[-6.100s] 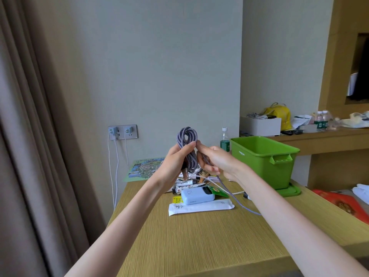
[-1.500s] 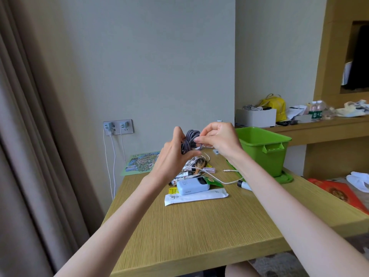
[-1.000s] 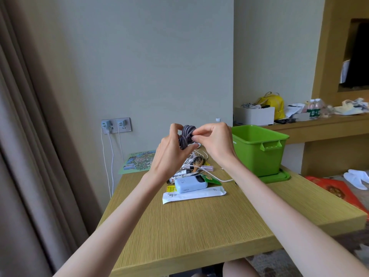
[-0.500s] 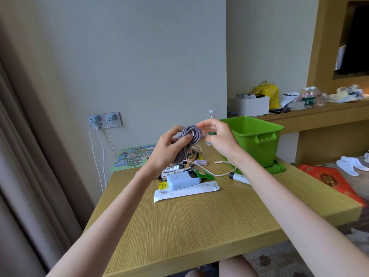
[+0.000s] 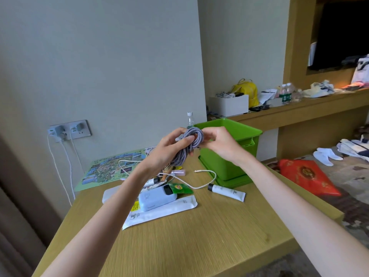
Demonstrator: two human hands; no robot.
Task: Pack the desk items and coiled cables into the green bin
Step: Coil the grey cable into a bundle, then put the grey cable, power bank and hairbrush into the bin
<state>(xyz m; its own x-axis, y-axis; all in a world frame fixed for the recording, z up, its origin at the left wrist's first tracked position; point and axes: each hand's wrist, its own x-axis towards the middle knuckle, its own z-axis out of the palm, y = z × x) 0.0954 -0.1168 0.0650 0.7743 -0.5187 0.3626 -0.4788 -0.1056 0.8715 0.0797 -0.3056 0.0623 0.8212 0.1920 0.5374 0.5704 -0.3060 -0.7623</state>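
A coiled grey braided cable [image 5: 190, 143] is held in the air above the desk, just left of the green bin [image 5: 235, 154]. My left hand [image 5: 166, 151] grips the coil's lower bundle. My right hand [image 5: 218, 143] pinches its upper loop from the right. On the desk below lie a light-blue power bank [image 5: 154, 197], a long white packet [image 5: 159, 210], a white cable [image 5: 191, 179], a white tube with a black cap [image 5: 226, 191] and a green sachet [image 5: 180, 187]. More small items are hidden behind my left forearm.
A map leaflet [image 5: 107, 169] lies at the desk's back left under a wall socket [image 5: 68, 130] with chargers plugged in. A water bottle [image 5: 189, 119] stands behind the bin. A red bag [image 5: 307, 177] lies on the floor right of the desk. The wooden desk [image 5: 199, 236] has bare surface in front.
The cable's loose tail has been wound into the coil. Both hands with the coil have shifted right toward the bin, and the view has turned slightly right and down.
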